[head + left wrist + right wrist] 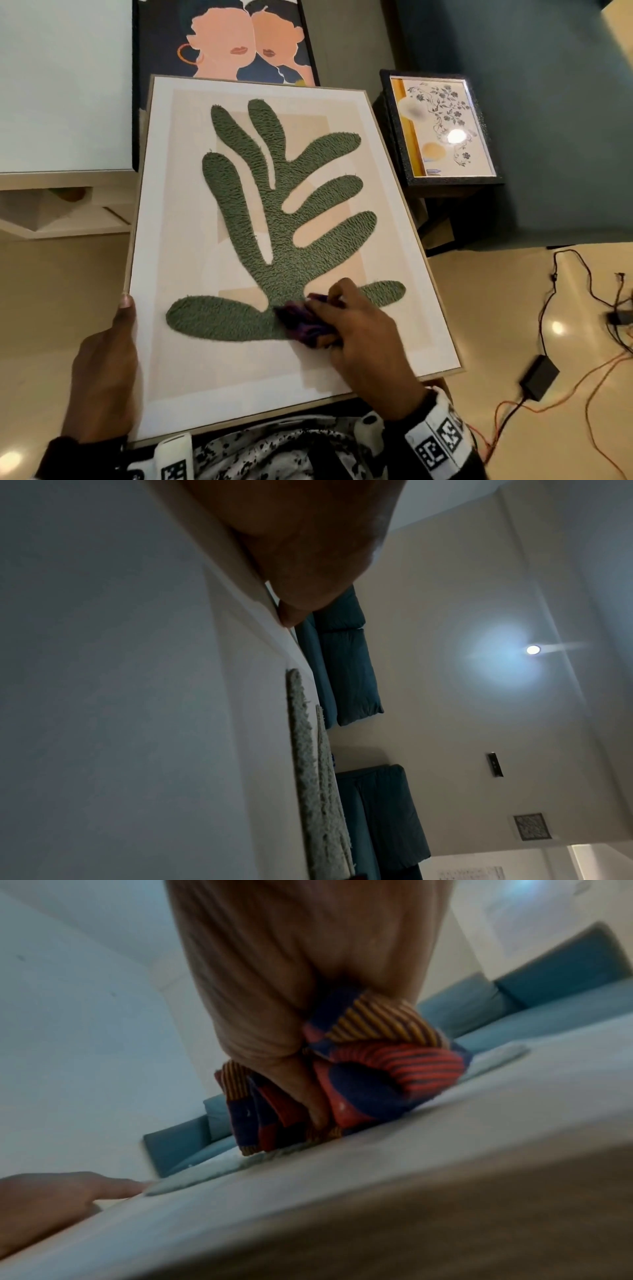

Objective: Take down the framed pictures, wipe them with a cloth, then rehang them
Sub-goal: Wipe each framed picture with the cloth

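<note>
A large framed picture (191, 342) with a tufted green plant shape (284, 212) lies tilted across my lap. My left hand (113, 359) grips its left edge, thumb on the front. My right hand (356, 329) holds a bunched red, blue and yellow striped cloth (301, 320) pressed on the green shape's lower stem. In the right wrist view the cloth (377, 1069) is wadded under my fingers on the picture's pale surface (342, 1191). The left wrist view shows my thumb (294, 607) on the frame's rim and the tufted shape (308, 764) edge-on.
A dark framed portrait of two faces (239, 44) leans behind the picture. A black-framed floral print (442, 126) rests at the right against a teal sofa (555, 120). Cables and a black box (539, 377) lie on the floor at right. A white low table (61, 102) stands left.
</note>
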